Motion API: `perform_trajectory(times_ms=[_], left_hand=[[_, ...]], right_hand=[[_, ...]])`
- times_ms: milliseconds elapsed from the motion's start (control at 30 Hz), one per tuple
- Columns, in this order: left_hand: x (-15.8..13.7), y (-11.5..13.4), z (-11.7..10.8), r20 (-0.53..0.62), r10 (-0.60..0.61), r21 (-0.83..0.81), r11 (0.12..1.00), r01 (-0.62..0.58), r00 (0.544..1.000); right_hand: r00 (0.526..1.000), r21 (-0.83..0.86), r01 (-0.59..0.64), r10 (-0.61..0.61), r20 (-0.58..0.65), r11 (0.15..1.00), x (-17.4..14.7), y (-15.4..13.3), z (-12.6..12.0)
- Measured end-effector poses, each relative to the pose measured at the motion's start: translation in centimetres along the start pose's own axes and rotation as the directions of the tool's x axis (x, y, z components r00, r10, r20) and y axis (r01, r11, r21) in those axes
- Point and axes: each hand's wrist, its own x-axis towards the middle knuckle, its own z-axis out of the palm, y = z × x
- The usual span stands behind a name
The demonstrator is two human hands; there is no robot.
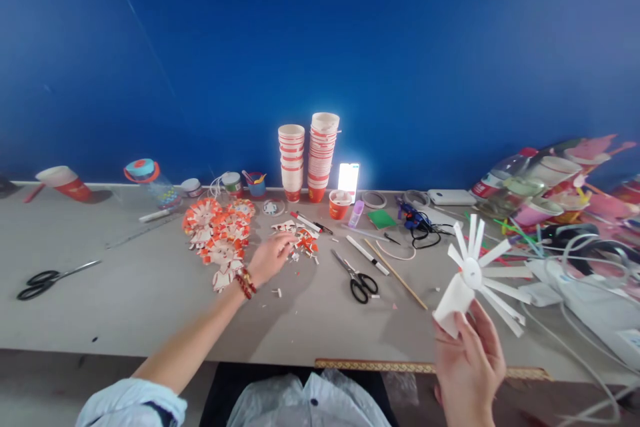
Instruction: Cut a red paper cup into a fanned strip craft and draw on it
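Observation:
My right hand (470, 353) is raised over the front right of the table, closed around a white paper piece (456, 300). At its top is a white paper pinwheel (473, 272) with a round hub and several narrow blades spreading outward. My left hand (270, 259), with a red bead bracelet on the wrist, reaches to a small pile of orange and white paper scraps (306, 242). Its fingers are stretched out and hang at the edge of the pile; whether the fingertips touch it is unclear. To the left of that hand lies a larger heap of paper cuttings (220, 237).
Two stacks of paper cups (320, 160) stand at the back beside a lit phone (349, 180). Black-handled scissors (357, 277), a marker (367, 255) and a wooden stick (397, 273) lie mid-table. Another pair of scissors (55, 279) rests far left. Cables and a power strip (600, 307) crowd the right.

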Motion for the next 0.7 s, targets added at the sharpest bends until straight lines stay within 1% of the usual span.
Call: perform_trajectory(times_ms=[67, 100, 133, 167, 200, 267, 333, 367, 400, 433, 467, 533, 567, 633, 667, 700], left_hand=[[-1.1, 2.4, 1.2, 0.088, 0.095, -0.003, 0.995, -0.096, 0.992], [-1.7, 3.7, 1.9, 0.133, 0.143, -0.010, 0.990, -0.143, 0.981], [-2.2, 4.9, 2.5, 0.193, 0.207, -0.018, 0.978, -0.208, 0.959], [-2.8, 5.9, 3.0, 0.278, 0.289, 0.005, 0.953, -0.302, 0.916], [-3.3, 6.9, 3.4, 0.337, 0.350, 0.016, 0.926, -0.377, 0.874], [-4.2, 8.3, 3.9, 0.427, 0.433, 0.014, 0.875, -0.485, 0.794], [-4.8, 8.9, 4.0, 0.464, 0.475, 0.013, 0.840, -0.542, 0.747], [-5.0, 9.0, 3.9, 0.470, 0.483, 0.023, 0.830, -0.558, 0.739], [-5.0, 8.8, 3.9, 0.469, 0.482, 0.045, 0.824, -0.565, 0.740], [-5.0, 8.4, 3.9, 0.464, 0.471, 0.077, 0.822, -0.564, 0.750], [-4.9, 7.8, 3.9, 0.454, 0.450, 0.118, 0.825, -0.553, 0.769], [-4.3, 6.2, 3.9, 0.418, 0.380, 0.213, 0.842, -0.496, 0.825], [-3.9, 5.4, 3.8, 0.392, 0.328, 0.264, 0.855, -0.446, 0.860], [-3.0, 3.6, 3.6, 0.307, 0.188, 0.361, 0.884, -0.297, 0.933], [-2.7, 2.9, 3.3, 0.257, 0.116, 0.398, 0.892, -0.215, 0.959], [-2.4, 2.3, 3.0, 0.208, 0.056, 0.422, 0.895, -0.142, 0.976]], right_hand=[[0.999, 0.020, 0.029, -0.028, -0.026, 0.999, 0.3, -0.7, 0.1], [0.999, 0.033, 0.041, -0.040, -0.028, 0.999, 0.4, -1.0, 0.2], [0.998, 0.043, 0.054, -0.053, -0.026, 0.998, 0.4, -1.2, 0.3], [0.998, 0.045, 0.066, -0.065, -0.022, 0.997, 0.3, -1.4, 0.4], [0.997, 0.036, 0.073, -0.073, -0.012, 0.997, 0.2, -1.5, 0.5], [0.998, -0.007, 0.058, -0.058, 0.032, 0.998, -0.3, -1.3, 0.5], [0.993, -0.062, -0.004, 0.012, 0.122, 0.998, -1.0, -0.6, 0.5], [0.983, -0.087, -0.042, 0.057, 0.172, 0.995, -1.4, -0.2, 0.4], [0.972, -0.107, -0.075, 0.096, 0.216, 0.991, -1.8, 0.3, 0.4], [0.962, -0.120, -0.092, 0.119, 0.244, 0.988, -2.2, 0.8, 0.4], [0.955, -0.129, -0.102, 0.133, 0.264, 0.986, -2.6, 1.2, 0.5], [0.945, -0.140, -0.107, 0.145, 0.293, 0.984, -3.1, 2.0, 0.6], [0.940, -0.147, -0.109, 0.150, 0.307, 0.983, -3.3, 2.2, 0.7], [0.929, -0.171, -0.110, 0.162, 0.332, 0.979, -3.5, 2.6, 0.8], [0.926, -0.183, -0.105, 0.163, 0.340, 0.977, -3.5, 2.8, 0.8], [0.925, -0.195, -0.100, 0.163, 0.343, 0.976, -3.4, 2.9, 0.8]])
